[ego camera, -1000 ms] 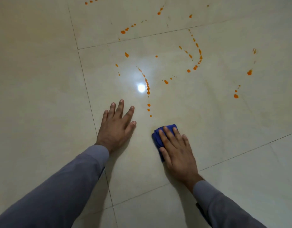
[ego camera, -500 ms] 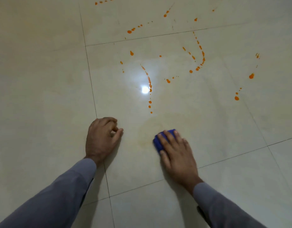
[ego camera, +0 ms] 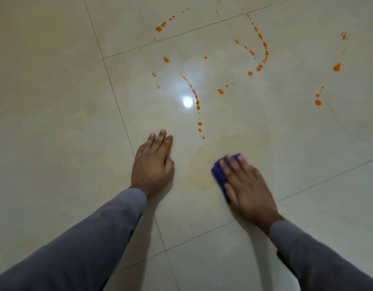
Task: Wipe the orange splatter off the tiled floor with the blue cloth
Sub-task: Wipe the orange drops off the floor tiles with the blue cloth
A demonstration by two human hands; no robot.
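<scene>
1. Head view, lower right of centre: the right hand (ego camera: pixel 247 185) lies flat on the blue cloth (ego camera: pixel 220 174), fingers straight and slightly spread, pressing it to the tiled floor (ego camera: pixel 55 122). Only the cloth's left edge and far corner show past the fingers; the hand is a little blurred.
2. Head view, centre: the left hand (ego camera: pixel 153 162) rests palm down on the floor, fingers straight and close together, holding nothing. It sits just right of a grout line and well apart from the cloth.
3. Head view, between the hands and above the cloth: a faint yellowish smear (ego camera: pixel 204 164) curves across the tile.
4. Head view, upper half: the orange splatter (ego camera: pixel 197 101) runs as trails of drops, one line ending near the smear, others arcing at upper right and dotting the far right.
5. Head view, beside the central trail: a bright light reflection (ego camera: pixel 187 101) on the glossy tile.
6. Head view, bottom corners: grey sleeves (ego camera: pixel 87 248) cover both forearms.
</scene>
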